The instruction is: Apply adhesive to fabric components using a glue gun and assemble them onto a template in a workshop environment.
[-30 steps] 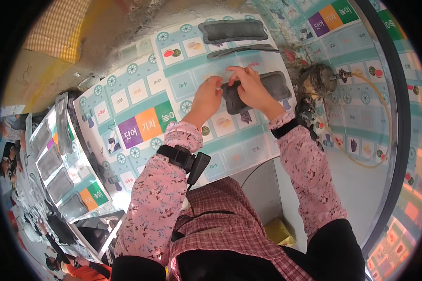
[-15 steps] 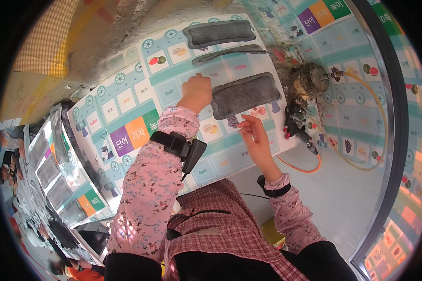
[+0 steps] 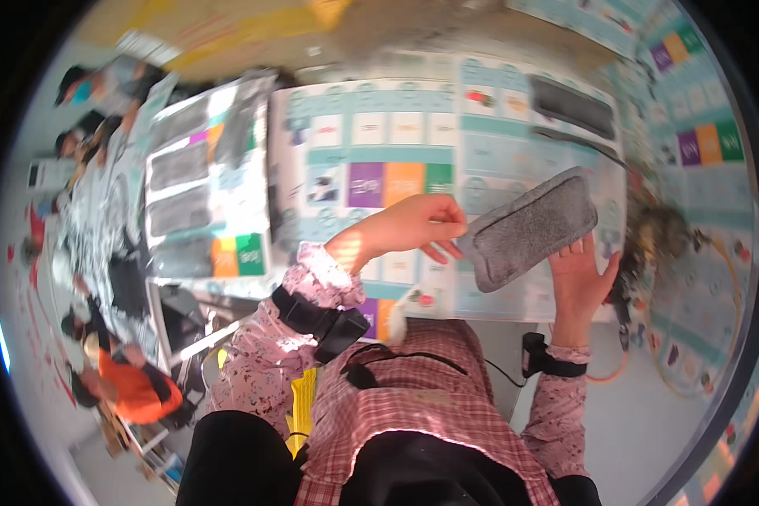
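A grey fuzzy fabric pad [image 3: 535, 232], a long rounded rectangle with a stitched edge, is tilted above the printed table surface [image 3: 379, 156]. At its left end my left hand [image 3: 426, 226] has thumb and forefinger pinched at the corner, the other fingers curled loosely below. My right hand [image 3: 578, 282] is palm up under the pad's right lower edge, thumb spread away and fingers stretched out. The pad hides those fingertips. Farther back on the right lie another grey pad [image 3: 573, 108] and a thin folded grey piece [image 3: 578, 143].
On the left, a stand holds several grey pads [image 3: 180, 166] on a printed sheet. A round metal fixture [image 3: 662, 232] with a yellow hose [image 3: 734, 282] is beyond my right hand. People, one in orange [image 3: 139, 392], sit far left. A dark-framed panel edges the right.
The pad has come up off the table, tilted between my hands. My left hand moved from the table onto its left corner; my right hand turned palm up beneath it. My view swung left.
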{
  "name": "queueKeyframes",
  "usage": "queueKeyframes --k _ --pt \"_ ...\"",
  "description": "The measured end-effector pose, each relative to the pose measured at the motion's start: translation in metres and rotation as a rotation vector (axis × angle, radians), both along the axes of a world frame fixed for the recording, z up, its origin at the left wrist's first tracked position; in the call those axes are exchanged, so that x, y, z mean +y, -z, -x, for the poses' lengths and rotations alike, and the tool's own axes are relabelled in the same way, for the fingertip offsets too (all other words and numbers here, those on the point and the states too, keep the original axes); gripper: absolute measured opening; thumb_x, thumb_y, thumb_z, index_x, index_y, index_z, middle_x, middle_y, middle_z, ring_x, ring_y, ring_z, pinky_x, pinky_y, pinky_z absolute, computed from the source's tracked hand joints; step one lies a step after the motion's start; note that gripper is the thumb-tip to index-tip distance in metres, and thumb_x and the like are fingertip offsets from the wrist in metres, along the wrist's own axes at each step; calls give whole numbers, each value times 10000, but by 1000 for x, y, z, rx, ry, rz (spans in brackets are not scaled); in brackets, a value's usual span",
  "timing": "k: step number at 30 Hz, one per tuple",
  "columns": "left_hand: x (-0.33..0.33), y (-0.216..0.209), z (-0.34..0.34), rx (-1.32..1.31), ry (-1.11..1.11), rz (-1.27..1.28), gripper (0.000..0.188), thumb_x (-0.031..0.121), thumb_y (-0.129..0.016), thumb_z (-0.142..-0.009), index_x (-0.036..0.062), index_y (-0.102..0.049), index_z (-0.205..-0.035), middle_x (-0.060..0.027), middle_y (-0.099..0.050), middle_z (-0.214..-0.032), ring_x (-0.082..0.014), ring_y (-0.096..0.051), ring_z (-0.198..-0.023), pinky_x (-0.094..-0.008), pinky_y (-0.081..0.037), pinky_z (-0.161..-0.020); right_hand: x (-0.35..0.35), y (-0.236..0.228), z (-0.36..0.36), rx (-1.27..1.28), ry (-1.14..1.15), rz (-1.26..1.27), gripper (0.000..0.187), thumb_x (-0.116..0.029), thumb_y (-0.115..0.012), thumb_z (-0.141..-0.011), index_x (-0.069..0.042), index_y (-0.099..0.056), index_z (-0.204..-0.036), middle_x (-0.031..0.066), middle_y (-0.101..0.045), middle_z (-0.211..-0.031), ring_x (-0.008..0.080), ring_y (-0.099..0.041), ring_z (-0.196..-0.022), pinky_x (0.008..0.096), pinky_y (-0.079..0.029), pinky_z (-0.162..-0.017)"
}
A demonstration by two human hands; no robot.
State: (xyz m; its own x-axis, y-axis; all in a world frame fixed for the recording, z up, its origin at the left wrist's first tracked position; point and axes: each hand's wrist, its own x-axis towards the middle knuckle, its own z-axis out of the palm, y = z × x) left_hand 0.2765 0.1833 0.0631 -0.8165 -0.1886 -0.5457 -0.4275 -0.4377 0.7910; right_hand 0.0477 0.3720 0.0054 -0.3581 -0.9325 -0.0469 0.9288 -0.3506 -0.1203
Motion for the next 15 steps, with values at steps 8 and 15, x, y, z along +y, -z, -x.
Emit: queueKeyframes --k 8,15 --pt "4 -18 -294 -369 -806 372 394 147 -663 -810 105 -526 -1177 -2 -578 -927 -80 -551 -802 -213 -456 -662 -154 -38 -203 258 -625 -310 570 -509 -374 -904 -44 -438 -1229 127 -499 -1236 286 -441 -1165 477 -331 -986" --pt "30 54 -385 -320 -1226 465 344 83 -647 -816 26 -482 -1113 -61 -561 -869 -120 -593 -673 -214 -478 -548 -239 12 -331 607 -636 -545 574 -434 -462 -903 11 -393 -1259 186 -459 -1253 284 -458 -1174 415 -387 -966"
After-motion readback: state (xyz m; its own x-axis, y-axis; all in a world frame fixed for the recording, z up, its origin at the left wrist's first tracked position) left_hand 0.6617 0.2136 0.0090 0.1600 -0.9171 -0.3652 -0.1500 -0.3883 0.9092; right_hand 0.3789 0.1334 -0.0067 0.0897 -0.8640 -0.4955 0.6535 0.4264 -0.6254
